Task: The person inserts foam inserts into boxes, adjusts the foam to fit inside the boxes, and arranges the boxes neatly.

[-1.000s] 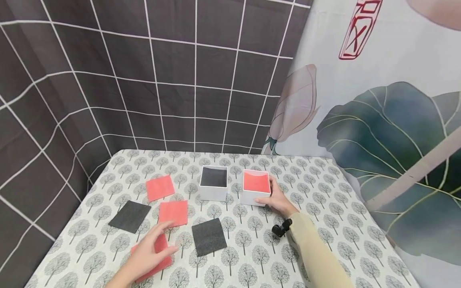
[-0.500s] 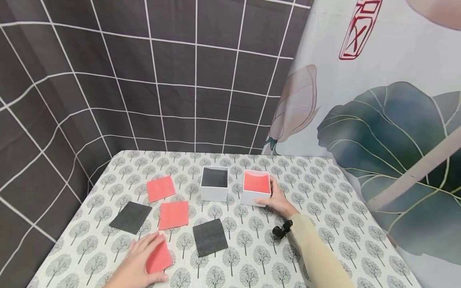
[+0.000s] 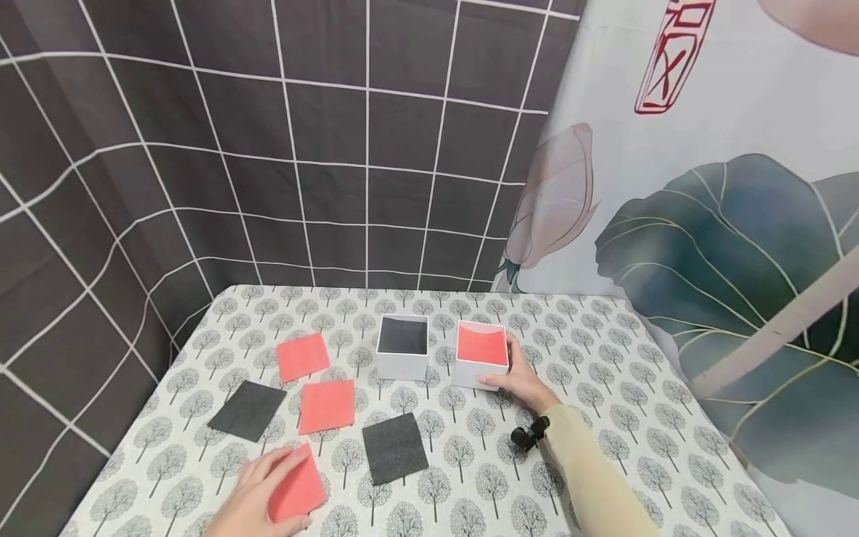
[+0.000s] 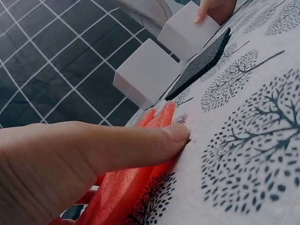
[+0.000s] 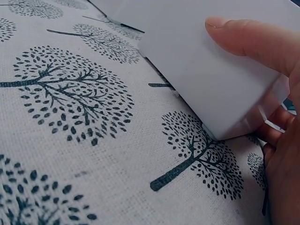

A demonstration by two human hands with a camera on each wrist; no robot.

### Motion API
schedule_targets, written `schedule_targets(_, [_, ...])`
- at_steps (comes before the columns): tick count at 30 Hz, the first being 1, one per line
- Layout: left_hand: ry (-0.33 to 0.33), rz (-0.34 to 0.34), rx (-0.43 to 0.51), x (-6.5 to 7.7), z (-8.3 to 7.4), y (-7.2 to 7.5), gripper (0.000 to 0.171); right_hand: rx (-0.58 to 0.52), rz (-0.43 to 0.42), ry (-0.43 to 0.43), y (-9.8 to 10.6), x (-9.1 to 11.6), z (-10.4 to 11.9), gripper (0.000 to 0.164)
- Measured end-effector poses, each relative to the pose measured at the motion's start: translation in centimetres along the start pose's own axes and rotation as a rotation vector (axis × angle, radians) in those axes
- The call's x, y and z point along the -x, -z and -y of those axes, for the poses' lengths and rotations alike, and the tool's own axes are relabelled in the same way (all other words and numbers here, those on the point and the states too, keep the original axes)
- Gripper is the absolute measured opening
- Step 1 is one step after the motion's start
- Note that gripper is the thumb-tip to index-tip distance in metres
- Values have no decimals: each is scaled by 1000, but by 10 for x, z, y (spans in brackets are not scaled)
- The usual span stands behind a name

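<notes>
My left hand [image 3: 251,496] grips the nearest red felt square [image 3: 300,488] from its left, thumb at the near edge and fingers at the far edge. In the left wrist view that square [image 4: 112,190] looks bowed below the thumb. My right hand [image 3: 520,377] holds the white box with a red inside [image 3: 467,375] by its front and right side; the thumb lies on the front wall in the right wrist view. Left of it stands a similar white box with a dark inside [image 3: 401,368], which neither hand touches.
Two more red squares [image 3: 303,357] [image 3: 326,406] lie flat on the tree-print cloth [image 3: 463,485]. A black square [image 3: 247,410] lies at the left and another black square [image 3: 395,448] near the middle. A dark checked curtain [image 3: 335,186] hangs behind the table.
My left hand has lowered from above the nearest red square and closed its thumb and fingers on the edges. The right hand keeps its hold on the box.
</notes>
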State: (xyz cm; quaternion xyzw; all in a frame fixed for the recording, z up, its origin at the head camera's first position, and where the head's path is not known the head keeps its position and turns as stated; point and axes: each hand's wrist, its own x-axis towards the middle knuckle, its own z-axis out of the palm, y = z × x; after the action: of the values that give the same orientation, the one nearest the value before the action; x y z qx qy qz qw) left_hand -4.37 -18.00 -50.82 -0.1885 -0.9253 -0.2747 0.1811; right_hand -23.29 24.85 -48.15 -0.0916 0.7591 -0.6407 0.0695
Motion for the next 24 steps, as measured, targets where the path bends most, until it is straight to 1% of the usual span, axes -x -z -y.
schedule_targets(3, [8,-8,-47,-1,-2,0,87,10,6,3,1,1,-1,104])
schedule_targets(5, [36,8,-59,-2,-5,1,88,14,13,7,1,2,-2,103])
schedule_targets(10, [186,111,7,-10,-16,7,91,0,-2,8,1,1,-1,102])
schedule_targets(12, [214,130,6,-13,-19,9,92,0,-1,1,-1,1,0,102])
schedule_targets(13, [215,134,3,-15,-20,10,92,2,2,-4,-1,1,1,102])
schedule_targets(17, [159,105,-11,-22,-26,11,89,-3,16,-12,-4,1,2,103])
schedule_targets(19, [145,99,-5,-28,-31,11,87,-3,13,-14,-4,2,3,103])
schedule_targets(22, [121,105,10,-37,-39,8,85,-3,-3,-15,-2,2,2,103])
schedule_targets(24, [93,113,16,-43,-43,6,85,12,-6,-4,0,2,1,102])
